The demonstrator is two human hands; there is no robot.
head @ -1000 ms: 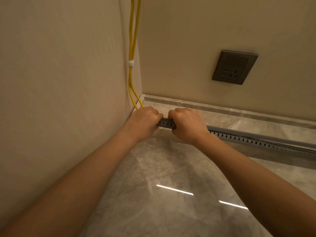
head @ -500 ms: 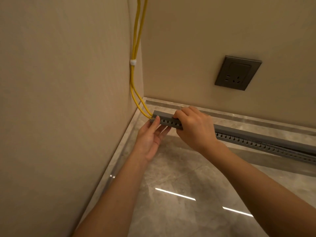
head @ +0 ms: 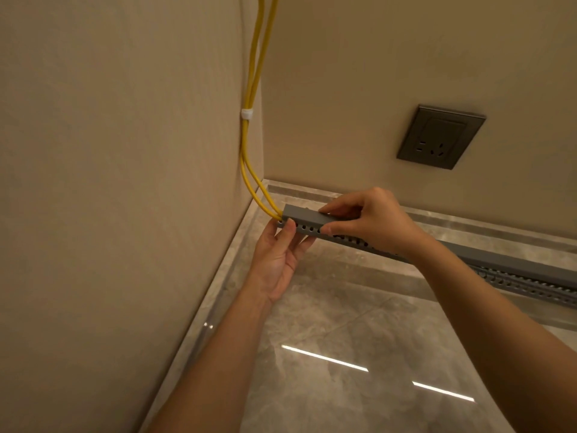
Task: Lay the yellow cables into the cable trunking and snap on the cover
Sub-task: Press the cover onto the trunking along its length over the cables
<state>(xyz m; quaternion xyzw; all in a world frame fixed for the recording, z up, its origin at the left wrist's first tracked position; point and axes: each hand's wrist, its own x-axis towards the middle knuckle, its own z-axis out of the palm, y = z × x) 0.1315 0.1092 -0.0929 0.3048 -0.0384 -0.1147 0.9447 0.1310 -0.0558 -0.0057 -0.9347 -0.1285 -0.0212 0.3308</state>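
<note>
Two yellow cables (head: 249, 145) run down the wall corner, held by a white clip (head: 246, 114), and curve into the left end of the grey perforated trunking (head: 530, 284) that runs along the floor by the far wall. A grey cover (head: 304, 215) sits on the trunking's left end. My right hand (head: 371, 221) pinches that end, thumb on the perforated front side and fingers on top of the cover. My left hand (head: 281, 254) lies palm up under the end, straight fingers touching its front side near the cable entry.
A dark wall socket (head: 440, 137) sits on the far wall above the trunking. Beige walls meet in the corner at left. A marble skirting strip (head: 468, 218) runs behind the trunking, and glossy grey marble floor (head: 343, 385) lies in front.
Both hands were curled over the trunking's end a second ago. My left hand has since turned palm up below it, and my right hand has shifted to a pinch over the cover.
</note>
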